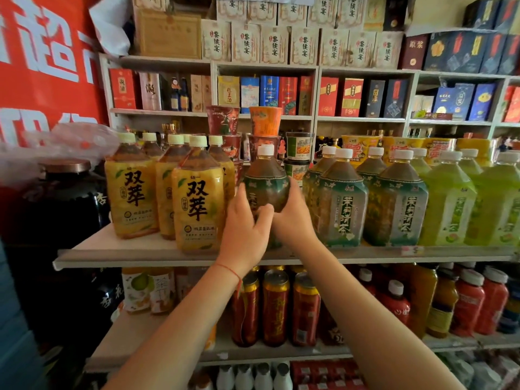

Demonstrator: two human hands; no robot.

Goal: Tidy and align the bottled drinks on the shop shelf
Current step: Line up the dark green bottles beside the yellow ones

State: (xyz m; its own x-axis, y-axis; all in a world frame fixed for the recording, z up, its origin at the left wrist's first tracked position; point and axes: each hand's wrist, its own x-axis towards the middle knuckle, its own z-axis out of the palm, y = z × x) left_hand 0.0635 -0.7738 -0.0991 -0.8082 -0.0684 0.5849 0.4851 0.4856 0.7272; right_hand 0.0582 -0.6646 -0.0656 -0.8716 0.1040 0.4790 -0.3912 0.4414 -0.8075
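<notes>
A large green-labelled tea bottle [266, 181] with a white cap stands at the middle of the white shelf [135, 256]. Both my hands hold it: my left hand [246, 229] wraps its left side and front, my right hand [291, 218] curls round its right side. To its left stand several yellow-labelled tea bottles [197, 195]. On its right are more green-labelled tea bottles [342, 198], then light green bottles [450, 204]. My hands hide the lower half of the held bottle.
Instant-noodle cups [264, 122] are stacked behind the bottles. Red cans [275, 305] and red and orange bottles [467, 302] fill the shelf below. A dark jar [64, 192] stands at the left. Boxed liquor [270, 91] lines the upper shelves.
</notes>
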